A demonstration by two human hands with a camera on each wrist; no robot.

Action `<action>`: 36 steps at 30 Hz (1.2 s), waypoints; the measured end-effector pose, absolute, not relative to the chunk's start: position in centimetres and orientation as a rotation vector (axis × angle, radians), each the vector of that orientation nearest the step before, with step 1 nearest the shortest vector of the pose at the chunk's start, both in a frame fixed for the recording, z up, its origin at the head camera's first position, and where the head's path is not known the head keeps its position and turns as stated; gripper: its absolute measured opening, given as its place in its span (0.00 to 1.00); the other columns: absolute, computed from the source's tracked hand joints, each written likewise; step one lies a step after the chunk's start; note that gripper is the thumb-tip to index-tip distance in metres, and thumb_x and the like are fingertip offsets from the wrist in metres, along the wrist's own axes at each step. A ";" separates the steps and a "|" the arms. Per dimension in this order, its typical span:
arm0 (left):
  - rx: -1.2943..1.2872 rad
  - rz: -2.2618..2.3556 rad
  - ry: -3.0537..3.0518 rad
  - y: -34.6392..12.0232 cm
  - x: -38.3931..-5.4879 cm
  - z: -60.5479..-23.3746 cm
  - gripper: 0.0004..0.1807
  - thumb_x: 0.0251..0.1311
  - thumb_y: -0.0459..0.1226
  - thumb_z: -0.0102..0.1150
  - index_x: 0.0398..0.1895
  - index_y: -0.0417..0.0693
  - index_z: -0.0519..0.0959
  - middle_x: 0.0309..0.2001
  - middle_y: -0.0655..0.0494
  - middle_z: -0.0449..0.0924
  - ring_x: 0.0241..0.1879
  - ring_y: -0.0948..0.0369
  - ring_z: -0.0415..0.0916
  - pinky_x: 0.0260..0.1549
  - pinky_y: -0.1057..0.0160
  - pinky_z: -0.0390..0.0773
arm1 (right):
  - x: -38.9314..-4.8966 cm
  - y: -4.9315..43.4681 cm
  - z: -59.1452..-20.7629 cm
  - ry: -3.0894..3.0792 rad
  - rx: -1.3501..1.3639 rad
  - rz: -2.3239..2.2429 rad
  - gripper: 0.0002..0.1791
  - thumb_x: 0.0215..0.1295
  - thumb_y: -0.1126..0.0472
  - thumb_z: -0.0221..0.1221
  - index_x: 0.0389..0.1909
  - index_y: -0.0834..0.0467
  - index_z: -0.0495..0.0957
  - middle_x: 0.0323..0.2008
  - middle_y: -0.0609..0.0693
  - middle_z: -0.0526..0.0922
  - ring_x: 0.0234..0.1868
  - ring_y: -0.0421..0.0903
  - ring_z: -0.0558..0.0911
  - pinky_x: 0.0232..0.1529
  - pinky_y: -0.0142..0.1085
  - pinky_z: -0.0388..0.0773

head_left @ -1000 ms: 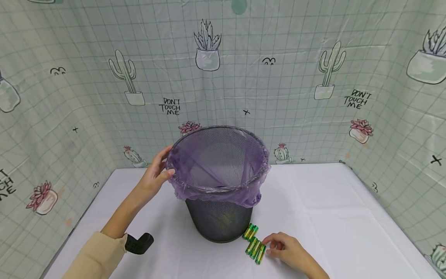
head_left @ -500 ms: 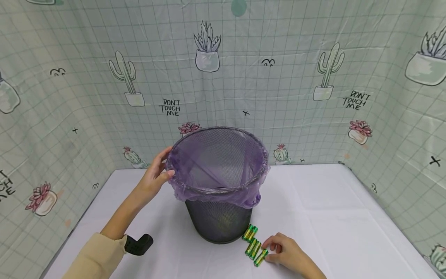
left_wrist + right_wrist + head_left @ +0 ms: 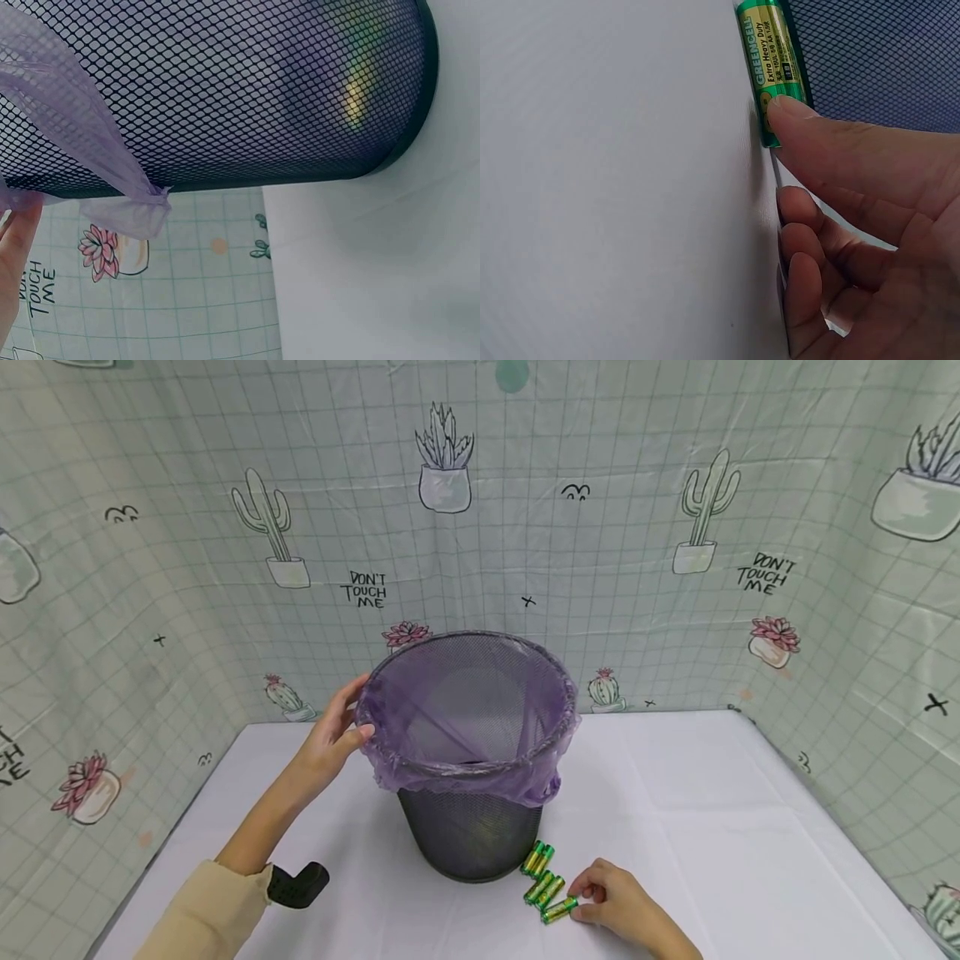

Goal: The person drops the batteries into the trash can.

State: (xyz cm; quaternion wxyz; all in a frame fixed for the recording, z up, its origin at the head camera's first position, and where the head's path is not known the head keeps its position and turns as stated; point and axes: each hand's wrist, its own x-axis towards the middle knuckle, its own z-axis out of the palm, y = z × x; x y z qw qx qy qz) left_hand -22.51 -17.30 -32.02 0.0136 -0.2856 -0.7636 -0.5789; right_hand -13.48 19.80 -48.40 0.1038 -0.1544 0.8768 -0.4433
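Observation:
A black mesh wastebasket (image 3: 472,839) stands upright on the table, its mouth lined with a purple plastic bag (image 3: 517,783) folded over the rim. My left hand (image 3: 330,739) grips the rim at its left side, thumb on the bag and fingers outside. Low by the table, my right hand (image 3: 618,902) pinches one end of a green and gold AA battery (image 3: 769,60) between thumb and index finger. The other fingers are curled in the right wrist view. Two more batteries (image 3: 544,888) lie just beyond it, and another pair (image 3: 537,858) lies against the basket's foot.
A white cloth covers the table (image 3: 697,827). Patterned curtain (image 3: 637,543) hangs behind and on both sides. A black device (image 3: 298,885) is strapped at the left wrist, by the beige sleeve (image 3: 206,910). Yellow-green shapes (image 3: 356,97) show blurred through the mesh.
The battery at my right fingertips has turned to lie more crosswise, its near end swinging away from me. The two batteries beside it have shifted slightly. My left hand and the wastebasket stay put.

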 end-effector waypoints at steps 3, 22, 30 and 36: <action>-0.891 -1.799 -2.378 -17.3 -22.6 -32.0 0.34 0.65 0.35 0.41 0.72 0.41 0.42 0.67 0.38 0.46 0.63 0.45 0.53 0.49 0.79 0.66 | -13.5 19.7 -48.4 2.606 -0.455 -1.311 0.10 0.48 0.61 0.67 0.31 0.60 0.79 0.27 0.47 0.68 0.27 0.33 0.64 0.27 0.28 0.63; -0.902 -1.782 -2.370 -17.2 -22.6 -32.1 0.35 0.65 0.33 0.40 0.72 0.39 0.42 0.67 0.36 0.46 0.62 0.43 0.53 0.49 0.80 0.66 | -13.5 19.6 -48.8 2.654 -0.355 -1.343 0.10 0.51 0.61 0.65 0.30 0.63 0.77 0.27 0.47 0.71 0.26 0.31 0.66 0.26 0.27 0.65; -0.897 -1.779 -2.367 -17.2 -22.6 -32.0 0.35 0.64 0.33 0.40 0.72 0.38 0.42 0.66 0.36 0.46 0.62 0.42 0.53 0.48 0.80 0.66 | -13.2 19.6 -48.2 2.703 -0.254 -1.338 0.12 0.50 0.62 0.65 0.32 0.64 0.77 0.25 0.47 0.73 0.25 0.32 0.67 0.26 0.26 0.68; -0.891 -1.779 -2.373 -17.2 -22.5 -31.9 0.35 0.64 0.33 0.40 0.72 0.38 0.42 0.66 0.36 0.46 0.63 0.42 0.52 0.49 0.80 0.66 | -13.1 20.1 -47.8 2.736 -0.212 -1.342 0.12 0.51 0.62 0.65 0.33 0.65 0.77 0.26 0.47 0.74 0.26 0.32 0.69 0.25 0.26 0.70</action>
